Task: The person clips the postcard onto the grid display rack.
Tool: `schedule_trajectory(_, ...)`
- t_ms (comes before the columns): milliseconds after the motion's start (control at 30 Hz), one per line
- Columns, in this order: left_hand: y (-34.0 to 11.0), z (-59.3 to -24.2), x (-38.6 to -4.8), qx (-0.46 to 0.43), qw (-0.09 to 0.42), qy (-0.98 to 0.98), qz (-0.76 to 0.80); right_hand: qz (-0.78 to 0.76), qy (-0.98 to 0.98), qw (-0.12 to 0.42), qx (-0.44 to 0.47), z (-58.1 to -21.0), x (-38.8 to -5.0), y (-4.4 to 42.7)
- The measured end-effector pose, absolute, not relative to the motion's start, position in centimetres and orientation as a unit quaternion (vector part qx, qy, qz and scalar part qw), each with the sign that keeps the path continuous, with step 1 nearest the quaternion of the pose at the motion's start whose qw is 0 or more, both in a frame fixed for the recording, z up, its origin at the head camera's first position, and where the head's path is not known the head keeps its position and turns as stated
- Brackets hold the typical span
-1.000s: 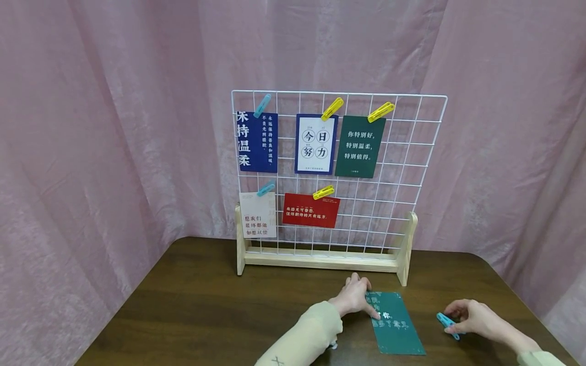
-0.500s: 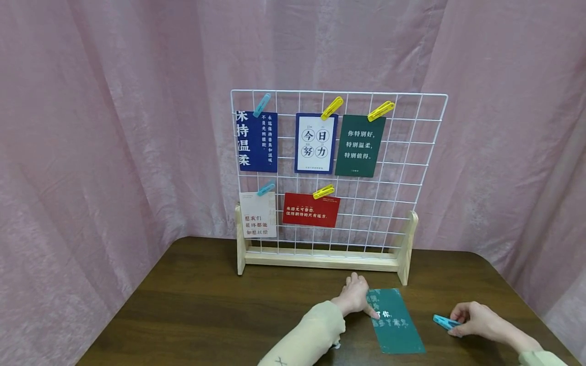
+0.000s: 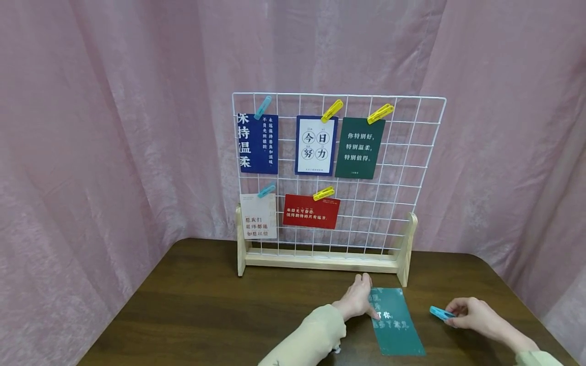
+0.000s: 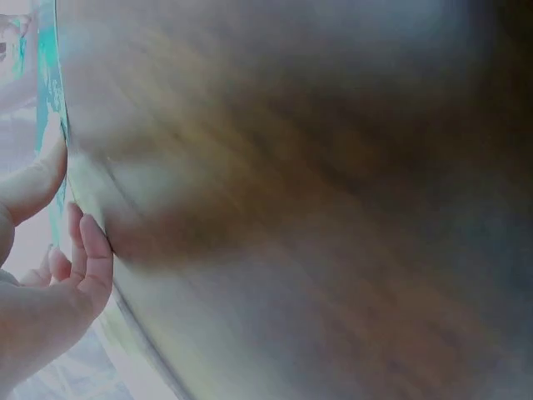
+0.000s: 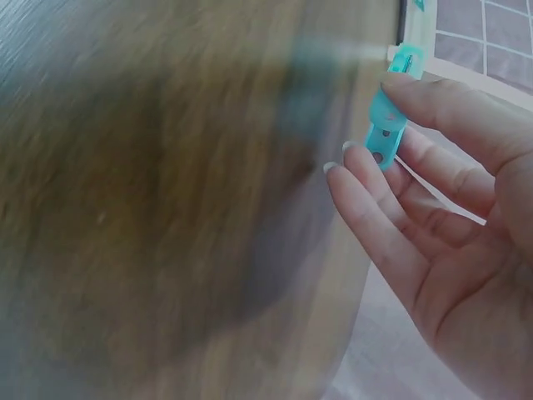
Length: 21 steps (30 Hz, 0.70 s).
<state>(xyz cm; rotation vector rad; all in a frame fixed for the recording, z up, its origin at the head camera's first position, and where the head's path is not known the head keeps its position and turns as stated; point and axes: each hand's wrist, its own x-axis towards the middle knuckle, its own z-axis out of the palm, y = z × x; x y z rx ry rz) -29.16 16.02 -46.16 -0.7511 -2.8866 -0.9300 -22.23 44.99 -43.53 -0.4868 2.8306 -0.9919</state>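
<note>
A green card (image 3: 398, 325) with pale lettering lies on the table, near its front. At the card's left edge is my left hand (image 3: 354, 301), its thumb touching the card while the other fingers reach the tabletop further back. In the left wrist view the fingers (image 4: 96, 258) look fairly straight beside the card's edge. To the right of the card, my right hand (image 3: 476, 316) pinches a light blue clothespin (image 3: 440, 312) between thumb and fingers. The right wrist view shows the clothespin (image 5: 390, 108) up close, apart from the card.
A white wire grid (image 3: 407, 152) on a wooden stand (image 3: 320, 260) stands at the back of the table (image 3: 192, 305). Several cards hang on it from yellow and blue clothespins, such as a red card (image 3: 311, 211) low down. Pink curtains (image 3: 137, 127) fall behind.
The clothespin in my right hand has turned and shifted slightly left, with its end pointing more toward the card. The left hand has hardly moved at the card's edge.
</note>
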Motion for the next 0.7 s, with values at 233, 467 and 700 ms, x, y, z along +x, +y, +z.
schedule_trajectory(233,15.9,-46.1,-29.0,-0.243,0.024,-0.902,-0.357,-0.301,0.941,0.002,-0.156,-43.3,-22.7,44.1)
schedule_trajectory(467,15.9,-46.1,-29.1,-0.284,0.015,-0.885,-0.37,-0.298,0.941,-0.029,-0.159,-43.3,-22.8,43.2)
schedule_trajectory(700,15.7,-45.1,-29.3,-0.279,-0.041,-0.833,-0.476,-0.313,0.937,-0.03,-0.156,-43.3,-22.9,42.9)
